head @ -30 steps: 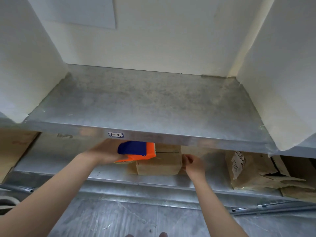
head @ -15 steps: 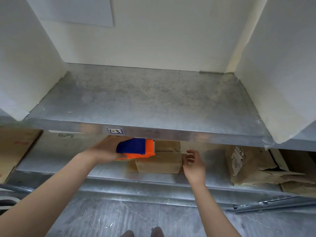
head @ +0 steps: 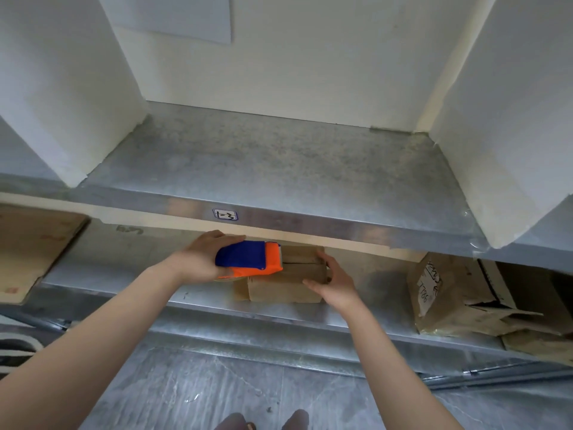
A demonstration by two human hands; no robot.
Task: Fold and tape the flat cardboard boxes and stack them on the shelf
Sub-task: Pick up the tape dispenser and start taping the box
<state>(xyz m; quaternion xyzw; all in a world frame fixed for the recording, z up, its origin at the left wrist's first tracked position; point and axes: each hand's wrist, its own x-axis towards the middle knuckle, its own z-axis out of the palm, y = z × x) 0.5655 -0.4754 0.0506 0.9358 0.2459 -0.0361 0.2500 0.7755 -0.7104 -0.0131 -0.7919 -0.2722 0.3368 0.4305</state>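
Box [head: 279, 288] sits on the lower shelf [head: 124, 285], near its front edge. Left hand [head: 198, 259] grips the tape dispenser [head: 248, 259] over its left end; right hand [head: 336, 282] clasps the right end. I'd brace firmly and run tape straight along the seam [head: 299, 262].

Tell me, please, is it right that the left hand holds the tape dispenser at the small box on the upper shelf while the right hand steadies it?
Not quite: the head view shows the small box on the lower shelf, beneath the upper shelf. The left hand holds the tape dispenser at it and the right hand steadies it.
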